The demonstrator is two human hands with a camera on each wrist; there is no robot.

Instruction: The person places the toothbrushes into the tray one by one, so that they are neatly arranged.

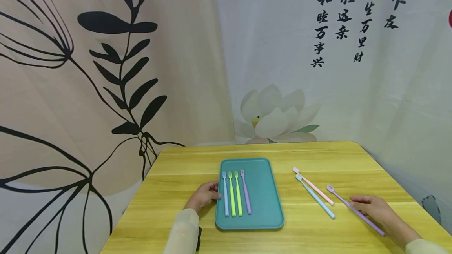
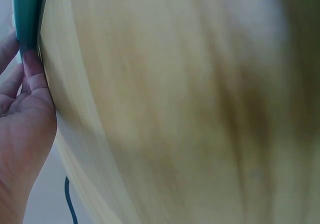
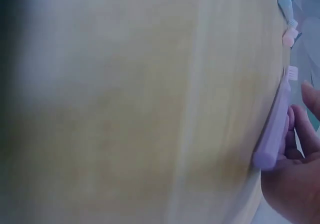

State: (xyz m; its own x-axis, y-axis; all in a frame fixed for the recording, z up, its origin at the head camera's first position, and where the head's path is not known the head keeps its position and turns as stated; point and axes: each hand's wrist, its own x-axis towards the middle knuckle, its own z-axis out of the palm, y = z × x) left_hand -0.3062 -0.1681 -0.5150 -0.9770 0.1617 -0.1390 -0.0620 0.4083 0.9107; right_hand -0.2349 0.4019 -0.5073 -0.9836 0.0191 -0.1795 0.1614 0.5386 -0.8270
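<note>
1. Clamped on the teal tray (image 1: 263,195) at its left rim is the left hand (image 1: 204,196); the right hand (image 1: 370,207) is at a loose purple toothbrush (image 1: 369,221), but whether it grips I cannot tell.
2. Wood-grain table (image 1: 183,167): underneath it all.
3. On the tray: blue toothbrush (image 1: 226,197), two green toothbrushes (image 1: 238,195), second purple toothbrush (image 1: 246,195).
4. Right of the tray: pink toothbrush (image 1: 318,189), loose blue toothbrush (image 1: 316,196).
5. Step, probably: picking up the loose purple one. Next wants a sure pinch, then a lift toward the tray's bare right side.
</note>
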